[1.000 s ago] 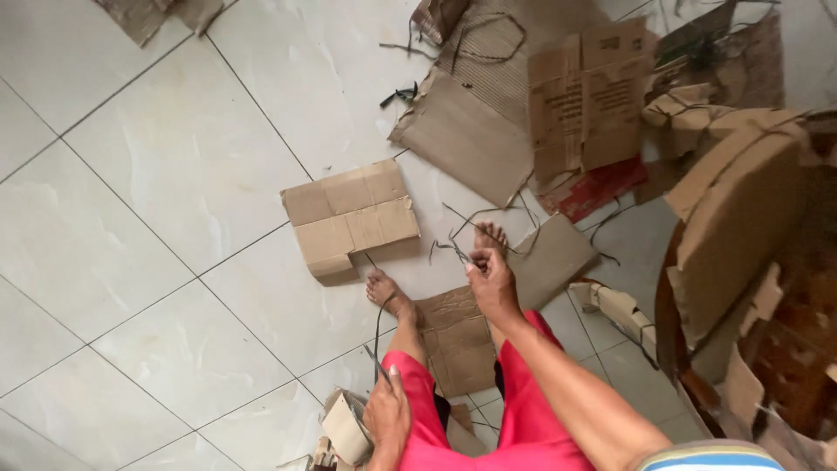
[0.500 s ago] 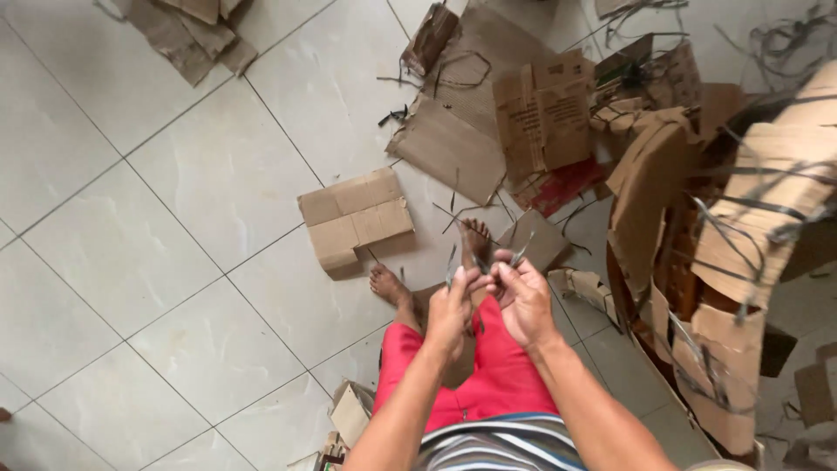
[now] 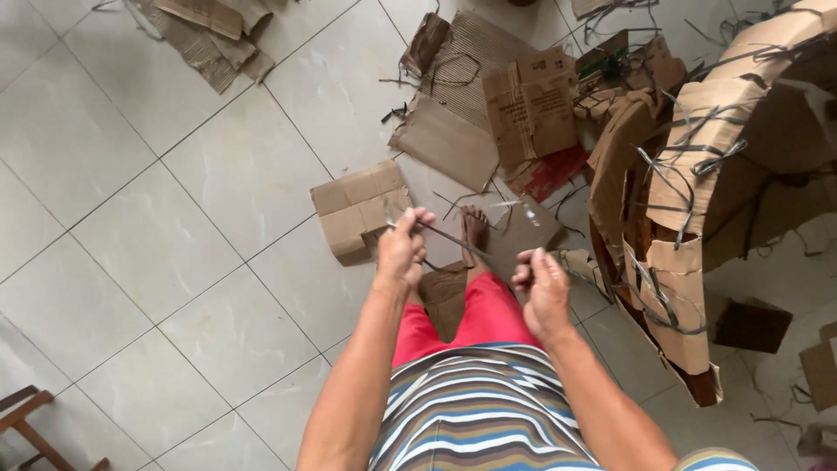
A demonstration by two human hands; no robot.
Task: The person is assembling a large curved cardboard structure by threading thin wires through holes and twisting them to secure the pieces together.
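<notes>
Both the left hand point(image 3: 403, 250) and right hand point(image 3: 540, 283) pinched a thin, dark strap point(image 3: 453, 237) taut, open tiled floor point(image 3: 157, 218) at left, cardboard piles point(image 3: 697, 174) crowding right.

The floor point(image 3: 131, 174) is laid with large pale grey glossy tiles set on the diagonal, with thin dark grout lines between them. Soft daylight falls evenly across it, without hard shadows. Flattened cardboard scraps point(image 3: 205, 30) lie at the top left, and a bigger heap of torn cardboard point(image 3: 724, 157) fills the right side. A brown wooden chair corner point(image 3: 26, 423) shows at the bottom left.
</notes>
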